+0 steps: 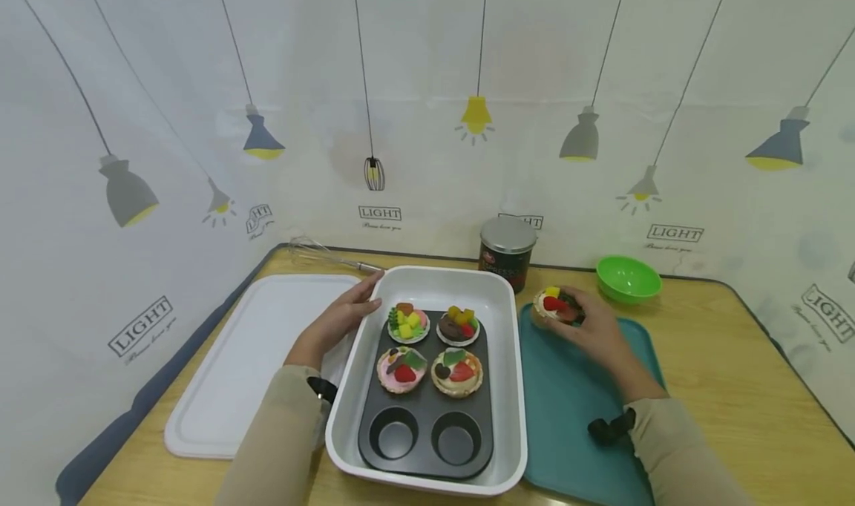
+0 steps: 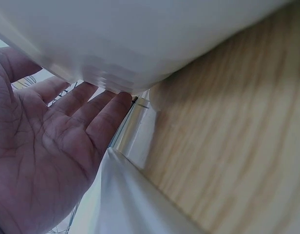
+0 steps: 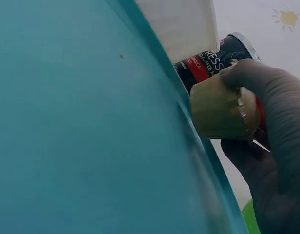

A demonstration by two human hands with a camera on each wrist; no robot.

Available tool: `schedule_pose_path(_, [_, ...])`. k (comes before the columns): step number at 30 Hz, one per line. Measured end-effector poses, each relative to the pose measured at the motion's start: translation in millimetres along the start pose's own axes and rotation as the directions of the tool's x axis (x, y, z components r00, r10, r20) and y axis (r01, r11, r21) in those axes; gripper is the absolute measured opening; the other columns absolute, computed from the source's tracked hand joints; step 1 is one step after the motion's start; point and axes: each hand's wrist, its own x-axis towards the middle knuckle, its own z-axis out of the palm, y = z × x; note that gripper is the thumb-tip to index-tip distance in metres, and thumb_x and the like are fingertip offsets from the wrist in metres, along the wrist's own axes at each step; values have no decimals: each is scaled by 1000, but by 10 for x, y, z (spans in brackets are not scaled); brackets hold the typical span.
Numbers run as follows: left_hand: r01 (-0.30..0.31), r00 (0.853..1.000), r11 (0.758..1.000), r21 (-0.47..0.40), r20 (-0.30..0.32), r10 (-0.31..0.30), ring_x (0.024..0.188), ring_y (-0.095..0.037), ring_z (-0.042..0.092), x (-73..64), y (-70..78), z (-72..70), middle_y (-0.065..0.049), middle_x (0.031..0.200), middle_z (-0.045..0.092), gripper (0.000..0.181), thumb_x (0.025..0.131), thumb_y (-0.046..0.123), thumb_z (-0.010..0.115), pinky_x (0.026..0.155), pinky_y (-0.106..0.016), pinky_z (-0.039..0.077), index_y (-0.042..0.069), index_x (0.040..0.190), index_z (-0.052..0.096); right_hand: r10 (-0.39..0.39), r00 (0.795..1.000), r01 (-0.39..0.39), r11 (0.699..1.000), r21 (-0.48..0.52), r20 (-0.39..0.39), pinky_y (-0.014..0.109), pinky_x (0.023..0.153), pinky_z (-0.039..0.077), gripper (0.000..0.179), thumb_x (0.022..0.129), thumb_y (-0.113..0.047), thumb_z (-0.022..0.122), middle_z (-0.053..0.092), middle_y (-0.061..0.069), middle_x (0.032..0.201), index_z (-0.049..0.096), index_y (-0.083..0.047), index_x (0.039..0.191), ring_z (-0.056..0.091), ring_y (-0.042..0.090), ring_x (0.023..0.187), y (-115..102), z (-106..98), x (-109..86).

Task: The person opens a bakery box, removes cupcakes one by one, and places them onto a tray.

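My right hand [image 1: 591, 328] pinches a fruit tart [image 1: 556, 307] topped with red and yellow fruit between thumb and fingers. It is held over the far left corner of a teal tray [image 1: 568, 417]; its pale cup [image 3: 220, 109] shows in the right wrist view. My left hand [image 1: 337, 320] rests its fairly straight fingers [image 2: 103, 114] on the outer left side of a white rectangular pan [image 1: 510, 417], thumb near the rim. Inside the pan lies a dark muffin tin [image 1: 427, 439]. Several fruit tarts [image 1: 457, 372] fill its far and middle cups; the two near cups are bare.
A white tray [image 1: 247, 372] lies left of the pan, with a whisk [image 1: 327, 254] behind it. At the back stand a dark coffee can [image 1: 506, 257] with a silver lid and a green bowl [image 1: 628, 277]. A lamp-printed cloth [image 1: 427, 120] surrounds the wooden table [image 1: 748, 387].
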Motion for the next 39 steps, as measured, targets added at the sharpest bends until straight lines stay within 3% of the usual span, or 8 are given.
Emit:
schedule_pose_path(17, [21,999,1000,16,-27,-21,151,-28,21,-6,9,2,1,167,19,65,103,27,55,118,-58,20,37,160,26,-2,997,3,1000,-13,71,60,104,41,83,93,-48,70,51,25,143,38,-1,153,51,41,125,102,96,14])
schedule_pose_path(24, [35,999,999,19,-32,-34,151,-27,21,-3,20,2,2,167,19,64,103,28,56,119,-57,20,38,159,27,-32,995,35,999,-28,96,60,104,40,80,93,-45,71,52,26,142,39,-1,153,51,43,128,111,114,19])
schedule_pose_path(39, [-14,1000,1000,-12,4,14,152,-29,19,20,-9,5,-2,168,15,65,104,25,53,119,-58,20,30,162,23,-7,995,9,1000,-20,98,62,106,38,81,93,-42,72,50,29,143,38,1,152,49,46,130,74,101,-1])
